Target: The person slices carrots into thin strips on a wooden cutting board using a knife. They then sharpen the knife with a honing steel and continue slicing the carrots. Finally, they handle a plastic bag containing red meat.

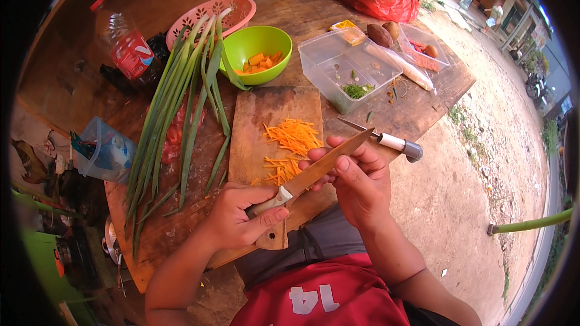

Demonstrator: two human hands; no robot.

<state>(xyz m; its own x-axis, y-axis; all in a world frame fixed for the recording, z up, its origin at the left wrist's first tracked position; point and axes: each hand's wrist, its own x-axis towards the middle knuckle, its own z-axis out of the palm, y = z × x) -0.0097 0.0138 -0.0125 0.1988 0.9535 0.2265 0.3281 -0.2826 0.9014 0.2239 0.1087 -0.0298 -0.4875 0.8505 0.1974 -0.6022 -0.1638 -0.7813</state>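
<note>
My left hand (238,217) is closed round the pale handle of a kitchen knife (320,168), whose blade slants up to the right. The fingers of my right hand (367,193) pinch the blade, with the thumb near the tip and the other fingers partly hidden behind it. Beneath lies a wooden cutting board (248,118) bearing thin orange strips (295,134), which look like carrot. A second knife (393,142) with a white and grey handle rests to the right of the board. Behind the board, a green bowl (277,35) holds orange chunks (261,62).
Long spring onions (172,90) lie across the table's left, over a pink basket (241,9). A plastic bottle (124,42) and a clear tub (106,151) stand there. At the right are clear containers (314,54), brown tubers (379,35) and a red bag (386,7).
</note>
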